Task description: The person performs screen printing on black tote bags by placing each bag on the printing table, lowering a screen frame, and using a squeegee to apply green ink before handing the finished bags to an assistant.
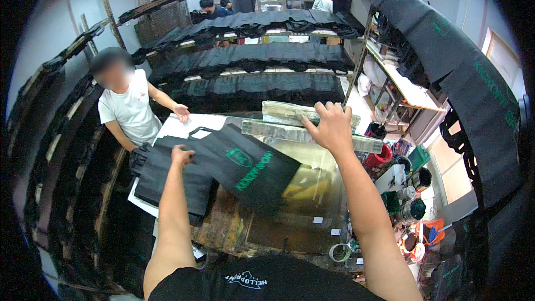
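My left hand is over black fabric bags at the left of the table, its fingers loosely apart. A black bag with a green print and a cut-out handle lies slanted just right of it; whether my fingertips touch it is hard to tell. Beneath my left wrist is a pile of plain black bags. My right hand is closed over a worn, paint-stained wooden bar at the far side of a printing screen. A second stained bar runs nearer, beside yellowish translucent sheeting.
Across the table at left, a co-worker in a white shirt holds one hand open near the bags. Racks draped with black bags surround the table. Paint buckets and a tape roll are at right. Other people work farther back.
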`<state>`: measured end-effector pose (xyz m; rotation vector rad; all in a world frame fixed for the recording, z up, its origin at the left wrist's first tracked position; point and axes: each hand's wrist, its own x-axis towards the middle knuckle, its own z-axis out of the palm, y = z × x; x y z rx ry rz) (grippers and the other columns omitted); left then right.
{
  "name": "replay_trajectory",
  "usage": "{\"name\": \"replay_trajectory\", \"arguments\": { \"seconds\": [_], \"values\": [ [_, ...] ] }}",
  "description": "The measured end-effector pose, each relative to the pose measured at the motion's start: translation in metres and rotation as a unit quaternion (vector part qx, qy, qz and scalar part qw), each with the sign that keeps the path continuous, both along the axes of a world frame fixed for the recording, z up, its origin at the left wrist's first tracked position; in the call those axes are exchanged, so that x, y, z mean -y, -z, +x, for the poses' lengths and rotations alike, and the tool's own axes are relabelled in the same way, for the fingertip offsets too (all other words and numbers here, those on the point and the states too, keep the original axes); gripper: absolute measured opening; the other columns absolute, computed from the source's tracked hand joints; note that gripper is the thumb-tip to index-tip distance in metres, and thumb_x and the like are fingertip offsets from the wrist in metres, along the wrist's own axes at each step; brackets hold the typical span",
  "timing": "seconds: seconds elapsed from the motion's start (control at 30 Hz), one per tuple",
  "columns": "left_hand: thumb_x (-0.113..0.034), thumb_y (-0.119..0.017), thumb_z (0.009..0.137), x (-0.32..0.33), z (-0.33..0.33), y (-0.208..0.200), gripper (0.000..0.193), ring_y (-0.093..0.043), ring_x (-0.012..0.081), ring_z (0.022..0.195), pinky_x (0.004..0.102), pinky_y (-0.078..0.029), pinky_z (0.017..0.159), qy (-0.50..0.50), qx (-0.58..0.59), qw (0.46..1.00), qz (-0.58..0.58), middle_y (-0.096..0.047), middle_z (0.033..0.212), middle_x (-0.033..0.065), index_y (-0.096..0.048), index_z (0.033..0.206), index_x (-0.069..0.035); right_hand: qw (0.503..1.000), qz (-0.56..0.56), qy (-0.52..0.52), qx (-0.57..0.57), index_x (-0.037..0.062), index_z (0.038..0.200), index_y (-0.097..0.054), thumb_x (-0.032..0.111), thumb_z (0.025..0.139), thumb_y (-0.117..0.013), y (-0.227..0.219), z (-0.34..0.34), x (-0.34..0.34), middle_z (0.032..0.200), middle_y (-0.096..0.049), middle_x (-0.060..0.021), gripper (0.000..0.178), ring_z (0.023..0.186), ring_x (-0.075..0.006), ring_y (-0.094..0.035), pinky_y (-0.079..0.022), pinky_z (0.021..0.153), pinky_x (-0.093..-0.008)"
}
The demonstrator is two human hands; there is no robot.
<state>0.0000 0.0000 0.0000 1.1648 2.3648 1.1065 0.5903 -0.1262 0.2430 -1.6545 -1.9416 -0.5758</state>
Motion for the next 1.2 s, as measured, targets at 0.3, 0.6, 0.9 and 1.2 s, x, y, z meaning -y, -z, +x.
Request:
{"name": "replay_trajectory", "arguments": {
  "seconds": [0.3, 0.6, 0.9, 1.2],
  "values": [
    [-0.033, -0.073, 0.095, 0.197, 0.15, 0.059, 0.035, -0.065, 0.0279, 0.076, 0.0427, -0.052, 0.074, 0.217, 0.046, 0.962, 0.161, -0.067, 0.08, 0.0156, -0.066, 0.1, 0.001, 1.0, 0.022, 0.009, -0.003, 0.0117, 0.093, -0.066, 0.061, 0.089, -0.064, 0.009, -0.005, 0.006, 0.089, -0.064, -0.009, 0.049, 0.093, -0.0276, -0.06, -0.039, 0.085, -0.0467],
    [-0.039, -0.075, 0.096, 0.327, 0.224, 0.142, 0.045, -0.067, 0.013, 0.071, 0.0272, -0.055, 0.066, 0.366, 0.339, 0.843, -0.202, -0.071, 0.086, 0.0072, -0.069, 0.114, 0.002, 1.0, -0.005, 0.02, 0.005, 0.012, 0.101, -0.069, 0.062, 0.09, -0.062, 0.005, 0.004, -0.007, 0.094, -0.065, -0.0106, 0.051, 0.098, -0.028, -0.061, -0.039, 0.09, -0.0473],
    [-0.044, -0.075, 0.094, 0.337, 0.236, 0.109, 0.049, -0.069, 0.0135, 0.073, 0.0305, -0.054, 0.067, 0.375, 0.184, 0.89, -0.181, -0.074, 0.084, 0.0082, -0.073, 0.109, 0.002, 0.999, -0.007, 0.033, 0.01, 0.013, 0.103, -0.07, 0.062, 0.09, -0.062, 0.004, 0.003, -0.004, 0.096, -0.066, -0.0093, 0.052, 0.098, -0.0272, -0.061, -0.039, 0.09, -0.048],
    [-0.045, -0.075, 0.092, 0.318, 0.21, 0.105, 0.042, -0.071, 0.0178, 0.07, 0.0365, -0.053, 0.066, 0.395, 0.073, 0.892, -0.21, -0.075, 0.074, 0.0081, -0.078, 0.089, -0.003, 1.0, 0.005, 0.022, 0.017, 0.0127, 0.102, -0.068, 0.059, 0.09, -0.064, 0.005, 0.003, -0.01, 0.095, -0.066, -0.0088, 0.048, 0.097, -0.0271, -0.062, -0.039, 0.089, -0.0482]
  ]
}}
